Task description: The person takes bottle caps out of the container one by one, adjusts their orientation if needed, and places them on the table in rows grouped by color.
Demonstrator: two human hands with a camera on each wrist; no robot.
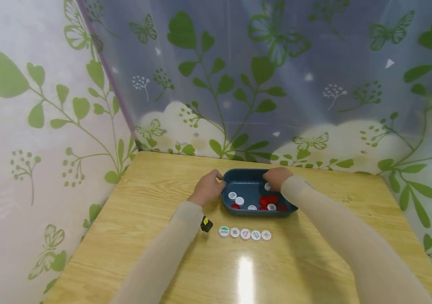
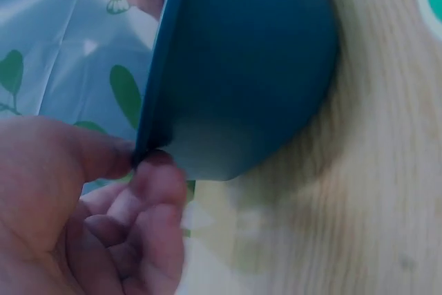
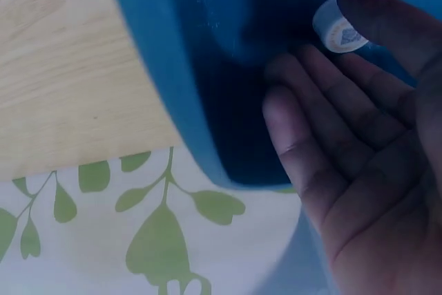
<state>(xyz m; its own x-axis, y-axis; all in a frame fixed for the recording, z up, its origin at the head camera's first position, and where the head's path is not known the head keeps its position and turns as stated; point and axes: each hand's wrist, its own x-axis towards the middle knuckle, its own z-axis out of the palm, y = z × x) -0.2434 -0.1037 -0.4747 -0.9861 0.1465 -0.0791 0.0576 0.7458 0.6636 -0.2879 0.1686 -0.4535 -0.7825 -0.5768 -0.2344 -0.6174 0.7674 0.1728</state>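
A dark blue plastic basin [image 1: 244, 188] stands on the table with several white and red bottle caps [image 1: 263, 200] in it. My left hand [image 1: 207, 187] holds the basin's left end; in the left wrist view its thumb and forefinger pinch the rim [image 2: 166, 53]. My right hand [image 1: 276, 178] reaches into the basin's right end. A white bottle cap [image 3: 342, 27] with a printed pattern sits at the right thumb and forefinger, which appear to pinch it. The other right fingers extend along the basin's inside. Part of that cap lies behind the thumb.
In front of the basin, several printed white caps [image 1: 245, 234] lie in a row on the wooden table [image 1: 155, 181]. A patterned curtain [image 1: 216, 84] hangs behind the table. The left wrist carries a small black device [image 1: 206, 224].
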